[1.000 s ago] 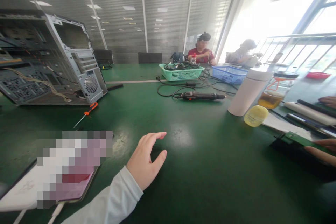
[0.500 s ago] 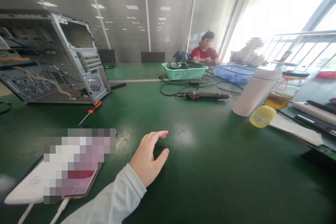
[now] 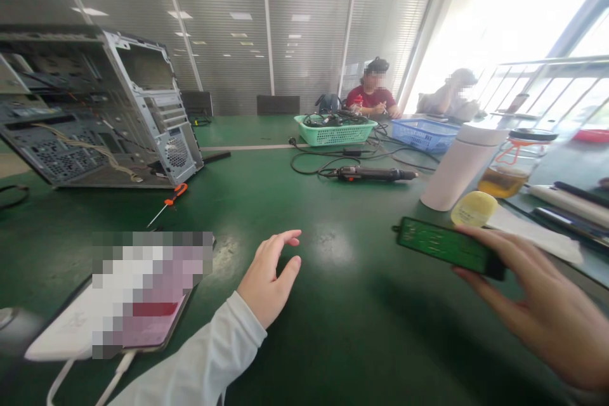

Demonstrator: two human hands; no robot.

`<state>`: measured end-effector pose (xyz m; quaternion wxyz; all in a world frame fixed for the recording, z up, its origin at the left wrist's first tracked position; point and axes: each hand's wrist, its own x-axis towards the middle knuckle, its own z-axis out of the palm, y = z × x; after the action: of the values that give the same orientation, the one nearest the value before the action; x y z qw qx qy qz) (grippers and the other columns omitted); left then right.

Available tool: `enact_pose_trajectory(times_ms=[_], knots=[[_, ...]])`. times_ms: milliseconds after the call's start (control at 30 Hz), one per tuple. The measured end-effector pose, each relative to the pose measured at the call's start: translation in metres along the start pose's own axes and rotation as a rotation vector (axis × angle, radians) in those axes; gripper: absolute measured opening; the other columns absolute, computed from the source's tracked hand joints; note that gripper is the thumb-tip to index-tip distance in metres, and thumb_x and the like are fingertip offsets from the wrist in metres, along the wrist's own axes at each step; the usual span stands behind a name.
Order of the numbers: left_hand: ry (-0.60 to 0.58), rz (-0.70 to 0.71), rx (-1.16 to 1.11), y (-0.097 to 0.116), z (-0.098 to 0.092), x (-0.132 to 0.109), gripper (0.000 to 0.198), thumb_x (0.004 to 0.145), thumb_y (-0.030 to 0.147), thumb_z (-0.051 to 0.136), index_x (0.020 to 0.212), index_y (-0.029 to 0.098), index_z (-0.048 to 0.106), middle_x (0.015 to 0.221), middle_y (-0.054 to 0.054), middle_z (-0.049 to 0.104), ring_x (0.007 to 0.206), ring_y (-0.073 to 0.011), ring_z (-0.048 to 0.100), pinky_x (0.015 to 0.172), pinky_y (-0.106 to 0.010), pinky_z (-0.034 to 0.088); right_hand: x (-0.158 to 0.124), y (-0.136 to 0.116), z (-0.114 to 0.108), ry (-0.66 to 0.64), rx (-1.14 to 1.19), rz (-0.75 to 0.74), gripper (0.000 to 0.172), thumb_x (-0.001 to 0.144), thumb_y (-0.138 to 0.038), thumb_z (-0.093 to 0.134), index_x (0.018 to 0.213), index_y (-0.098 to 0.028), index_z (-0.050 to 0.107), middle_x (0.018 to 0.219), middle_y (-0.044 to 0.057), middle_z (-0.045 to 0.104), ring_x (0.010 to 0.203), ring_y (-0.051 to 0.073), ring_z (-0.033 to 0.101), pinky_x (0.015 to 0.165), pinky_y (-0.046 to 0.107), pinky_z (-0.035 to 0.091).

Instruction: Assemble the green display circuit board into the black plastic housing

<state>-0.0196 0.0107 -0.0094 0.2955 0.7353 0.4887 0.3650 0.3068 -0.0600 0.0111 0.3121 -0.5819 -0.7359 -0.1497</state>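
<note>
— Brought since half a second ago: one circuit board (image 3: 442, 244), in from the right edge, now held over the tabletop (image 3: 333, 317) near the yellow rounded object (image 3: 473, 208).

— And in the containers?

— Can see black cables (image 3: 333, 119) heaped in the green basket (image 3: 335, 134). Cannot make out the contents of the blue basket (image 3: 423, 137), to the right of it. Can see amber liquid in the lower part of the dark-lidded jar (image 3: 504, 181); cannot see into the closed tumbler (image 3: 459, 168). Can spot tan wires (image 3: 85, 147) inside the open computer case (image 3: 181, 133).

— Holding how?

— Pinching the circuit board's near end between thumb and fingers of the right hand (image 3: 547, 304). Spreading the left hand (image 3: 266, 282) loosely, thumb apart from fingers, near the phone (image 3: 164, 304); cannot tell about contact with the tabletop.

— Count?

— Count one circuit board, two baskets, one jar, one tumbler, one orange-handled screwdriver (image 3: 169, 202) beside the computer case, one black power driver (image 3: 375, 174), and two people (image 3: 373, 98) farther back.
</note>
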Motion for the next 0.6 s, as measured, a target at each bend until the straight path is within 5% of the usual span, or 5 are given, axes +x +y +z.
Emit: enact_pose_trajectory(times_ms=[233, 367, 600], knots=[[0.142, 0.022, -0.155, 0.004, -0.009, 0.002, 0.044, 0.088, 0.031, 0.027, 0.127, 0.017, 0.042, 0.126, -0.011, 0.051, 0.121, -0.0235, 0.043, 0.102, -0.044, 0.032, 0.061, -0.102, 0.059, -0.176, 0.558, -0.16, 0.034, 0.087, -0.021, 0.044, 0.121, -0.021, 0.042, 0.116, 0.007, 0.047, 0.105, 0.02, 0.047, 0.09, 0.035, 0.043], [0.145, 0.152, -0.02, 0.011, -0.012, -0.001, 0.054, 0.082, 0.025, 0.045, 0.134, 0.02, 0.033, 0.135, -0.01, 0.042, 0.122, -0.0234, 0.042, 0.101, -0.041, 0.034, 0.069, -0.111, 0.076, -0.23, 0.777, -0.038, 0.04, 0.084, -0.024, 0.049, 0.123, -0.022, 0.042, 0.118, 0.006, 0.046, 0.101, 0.019, 0.049, 0.078, 0.03, 0.048], [0.076, 0.103, 0.049, 0.01, -0.009, 0.002, 0.047, 0.081, 0.028, 0.052, 0.128, 0.025, 0.042, 0.125, -0.007, 0.052, 0.111, -0.0232, 0.052, 0.095, -0.041, 0.04, 0.057, -0.102, 0.077, -0.198, 0.862, 0.009, 0.032, 0.084, -0.029, 0.053, 0.113, -0.02, 0.045, 0.107, 0.005, 0.05, 0.093, 0.017, 0.051, 0.077, 0.029, 0.048]])
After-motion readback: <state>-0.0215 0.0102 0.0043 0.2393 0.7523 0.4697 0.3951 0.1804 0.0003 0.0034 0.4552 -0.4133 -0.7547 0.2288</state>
